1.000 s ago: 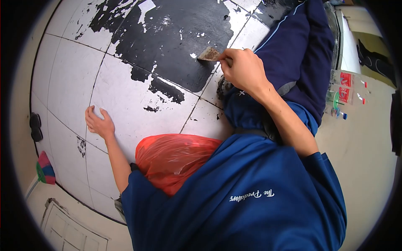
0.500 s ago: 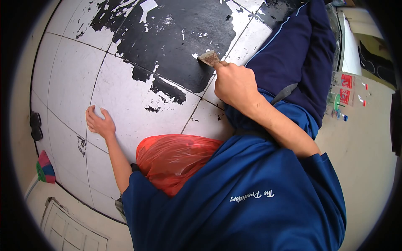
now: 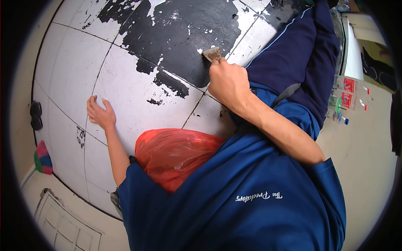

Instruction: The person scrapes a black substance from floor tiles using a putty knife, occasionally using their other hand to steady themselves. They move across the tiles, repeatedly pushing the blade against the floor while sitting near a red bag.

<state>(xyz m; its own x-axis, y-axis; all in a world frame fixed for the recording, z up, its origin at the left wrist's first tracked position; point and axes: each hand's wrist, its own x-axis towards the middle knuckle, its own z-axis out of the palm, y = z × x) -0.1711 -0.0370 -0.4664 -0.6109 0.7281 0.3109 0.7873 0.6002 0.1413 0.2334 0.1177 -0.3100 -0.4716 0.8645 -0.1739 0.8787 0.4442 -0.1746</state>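
Note:
My right hand [image 3: 228,81] is closed around the handle of a scraper, hiding most of the handle. The scraper's rusty, flat blade [image 3: 212,54] lies at the edge of a black patch [image 3: 184,33] where the white coating has come off the floor. White flakes sit beside the blade. My left hand [image 3: 101,113] leans on the white tiled floor [image 3: 125,96] with its fingers spread, holding nothing. Between my arms, against my blue shirt, rests a red plastic bag [image 3: 176,152].
Plastic bottles [image 3: 349,94] with red labels stand by the wall at the right. Black footwear [image 3: 36,115] and a colourful mop head or broom [image 3: 43,159] are at the far left. A white door [image 3: 69,226] shows at the lower left.
My right hand and the scraper have shifted slightly within the black patch, the wrist turning a little. The view has tilted a bit. My left hand stays on the floor.

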